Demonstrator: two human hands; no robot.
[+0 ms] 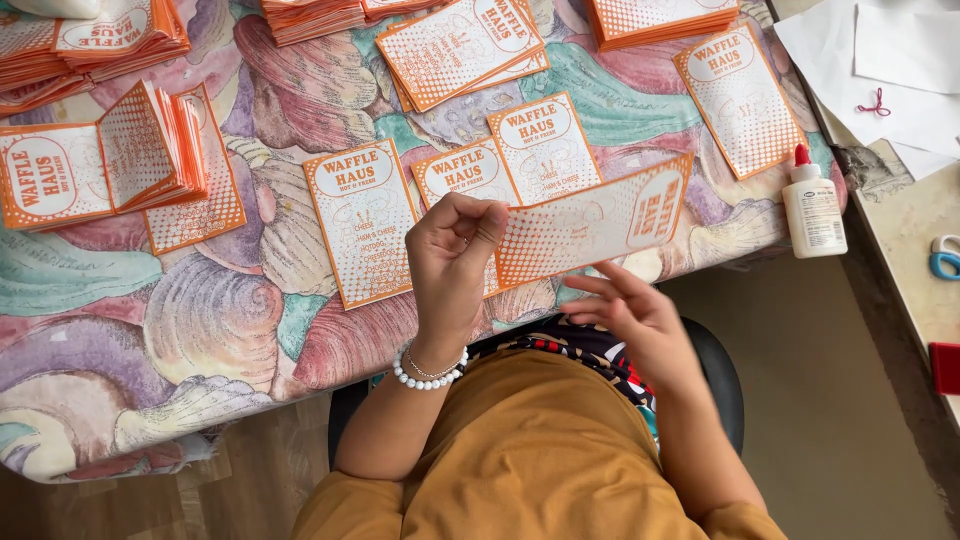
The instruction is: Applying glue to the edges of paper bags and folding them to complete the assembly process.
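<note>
My left hand [452, 262], with a white bead bracelet at the wrist, pinches the near end of a long orange-and-white printed card [590, 226] and holds it up above the table edge. My right hand [635, 318] hovers just under the card's lower edge, fingers spread, holding nothing. Three more cards of the same print [362, 222] lie flat on the shell-patterned tablecloth [210, 310] right behind the held one.
Stacks of the same orange cards [150, 150] sit at the left and along the far edge [660, 18]. A white glue bottle with a red cap [813, 207] stands at the right. White paper sheets [880, 60], blue-handled scissors [944, 258] and a red object [945, 366] lie on a side surface.
</note>
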